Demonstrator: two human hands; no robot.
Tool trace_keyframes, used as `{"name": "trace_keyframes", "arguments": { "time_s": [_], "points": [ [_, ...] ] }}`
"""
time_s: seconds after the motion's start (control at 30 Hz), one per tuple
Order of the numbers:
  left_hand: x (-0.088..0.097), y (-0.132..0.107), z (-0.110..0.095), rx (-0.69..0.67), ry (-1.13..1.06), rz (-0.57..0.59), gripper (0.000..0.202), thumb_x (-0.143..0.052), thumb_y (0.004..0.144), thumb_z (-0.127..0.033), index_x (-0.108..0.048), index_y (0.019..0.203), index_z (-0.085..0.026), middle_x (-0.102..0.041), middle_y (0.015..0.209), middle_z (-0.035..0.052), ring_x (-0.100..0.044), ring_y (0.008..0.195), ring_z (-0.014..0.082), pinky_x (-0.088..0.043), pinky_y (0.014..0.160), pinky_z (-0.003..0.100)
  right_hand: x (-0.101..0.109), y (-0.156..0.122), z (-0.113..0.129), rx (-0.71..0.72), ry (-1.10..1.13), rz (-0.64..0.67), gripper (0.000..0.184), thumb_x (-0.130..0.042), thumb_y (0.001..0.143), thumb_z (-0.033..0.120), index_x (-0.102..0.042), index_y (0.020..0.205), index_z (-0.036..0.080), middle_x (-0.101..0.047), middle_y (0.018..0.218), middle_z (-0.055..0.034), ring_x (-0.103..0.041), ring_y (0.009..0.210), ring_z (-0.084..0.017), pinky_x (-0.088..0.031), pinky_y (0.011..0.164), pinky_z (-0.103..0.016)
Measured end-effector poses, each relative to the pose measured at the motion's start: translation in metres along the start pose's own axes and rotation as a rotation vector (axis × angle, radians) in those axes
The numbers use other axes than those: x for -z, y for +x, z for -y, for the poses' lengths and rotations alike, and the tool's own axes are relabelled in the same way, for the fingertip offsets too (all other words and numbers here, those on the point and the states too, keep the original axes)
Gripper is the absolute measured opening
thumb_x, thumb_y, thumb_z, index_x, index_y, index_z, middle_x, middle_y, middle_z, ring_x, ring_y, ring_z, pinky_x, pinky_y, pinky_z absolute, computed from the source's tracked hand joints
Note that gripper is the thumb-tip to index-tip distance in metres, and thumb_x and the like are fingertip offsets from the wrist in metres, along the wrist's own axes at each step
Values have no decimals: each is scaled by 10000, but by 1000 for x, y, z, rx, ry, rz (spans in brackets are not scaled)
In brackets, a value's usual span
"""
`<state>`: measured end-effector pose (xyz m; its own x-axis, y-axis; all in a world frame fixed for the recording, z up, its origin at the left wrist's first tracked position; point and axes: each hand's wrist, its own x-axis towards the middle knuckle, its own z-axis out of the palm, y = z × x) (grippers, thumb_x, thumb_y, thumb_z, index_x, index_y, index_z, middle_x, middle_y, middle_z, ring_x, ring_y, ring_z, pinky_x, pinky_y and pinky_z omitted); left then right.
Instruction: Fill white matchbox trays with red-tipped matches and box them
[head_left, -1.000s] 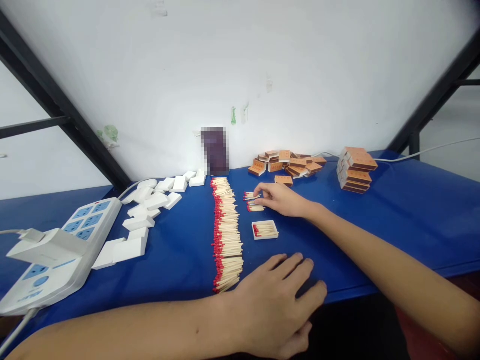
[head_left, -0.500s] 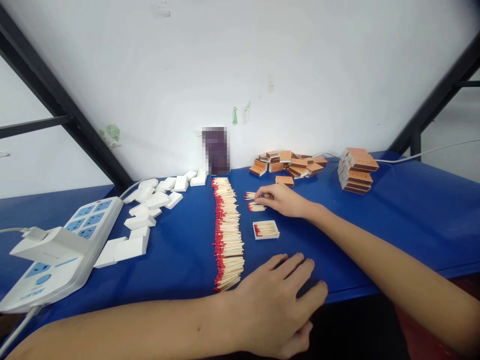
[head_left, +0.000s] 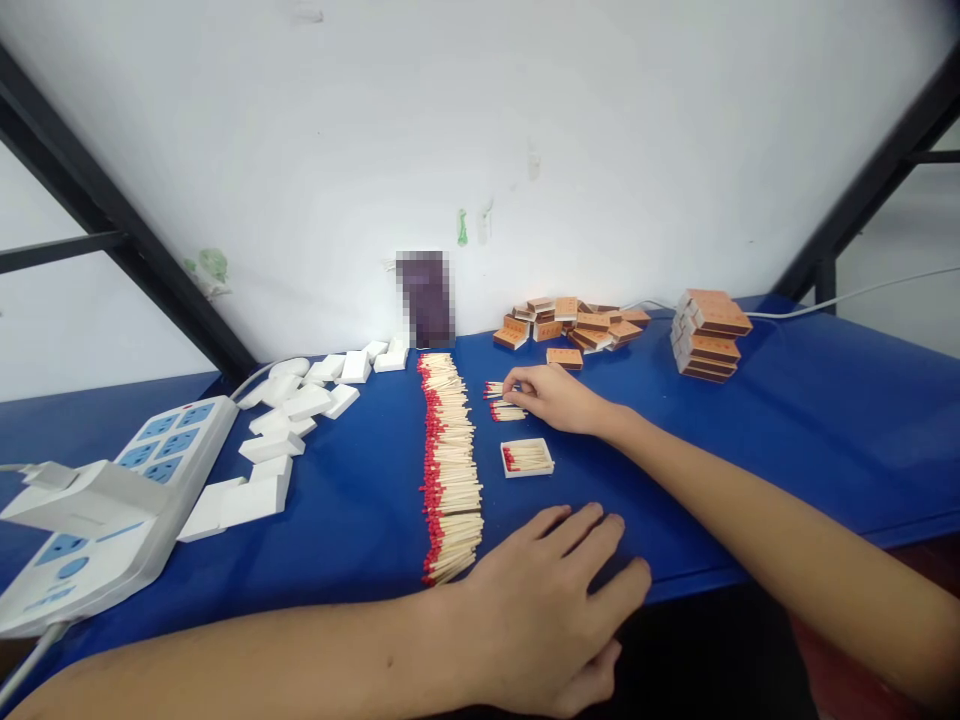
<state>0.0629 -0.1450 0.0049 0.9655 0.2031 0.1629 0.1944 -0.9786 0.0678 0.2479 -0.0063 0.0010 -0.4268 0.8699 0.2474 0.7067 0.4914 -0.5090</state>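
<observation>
My right hand (head_left: 551, 398) reaches across the blue table (head_left: 787, 440), its fingertips pinched on a small bunch of red-tipped matches (head_left: 504, 400) lying right of the long row of matches (head_left: 450, 460). An open white tray with matches in it (head_left: 527, 458) lies just in front of that hand. My left hand (head_left: 551, 610) rests flat at the table's front edge, fingers spread, holding nothing, close to the near end of the match row.
Several white inner trays (head_left: 289, 425) lie scattered at the left, beside a white power strip (head_left: 97, 510) with a plug in it. Orange matchbox sleeves (head_left: 574, 325) are heaped at the back, and a neat stack (head_left: 709, 335) stands further right. Black frame bars cross the white wall.
My right fingers have shifted slightly left over the small bunch of matches. The left hand has stayed put. The view has tilted a little.
</observation>
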Motion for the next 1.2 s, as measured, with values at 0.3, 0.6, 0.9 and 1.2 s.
{"name": "trace_keyframes", "arguments": {
  "time_s": [0.3,0.6,0.9,1.2],
  "points": [
    [-1,1,-1,6,10,7,473,-427,971,-343,-430,1386,-115,-427,1489,179,-426,1373,319,-368,1114,406,2,-3,-1,9,40,27,152,-570,940,289,-668,939,172,-556,647,32,-442,582,-120,-267,592,-257],
    [-1,0,-1,3,5,-5,466,-445,964,-334,-443,1375,-115,-433,1486,182,-427,1370,326,-382,1097,416,3,-3,0,1,23,48,155,-576,925,299,-667,946,175,-546,656,30,-440,585,-122,-265,588,-255],
    [1,1,-1,-2,6,-5,454,-434,967,-328,-449,1365,-111,-445,1475,183,-435,1362,327,-386,1088,412,2,-2,3,22,-10,40,180,-555,952,304,-663,917,164,-569,667,17,-463,593,-121,-282,602,-252],
    [-1,0,-1,8,-17,-6,459,-457,957,-330,-451,1364,-117,-445,1478,180,-434,1367,315,-381,1092,405,3,-4,5,10,-5,62,244,-577,945,398,-664,918,172,-550,632,29,-450,573,-124,-269,577,-260]
  ]
}}
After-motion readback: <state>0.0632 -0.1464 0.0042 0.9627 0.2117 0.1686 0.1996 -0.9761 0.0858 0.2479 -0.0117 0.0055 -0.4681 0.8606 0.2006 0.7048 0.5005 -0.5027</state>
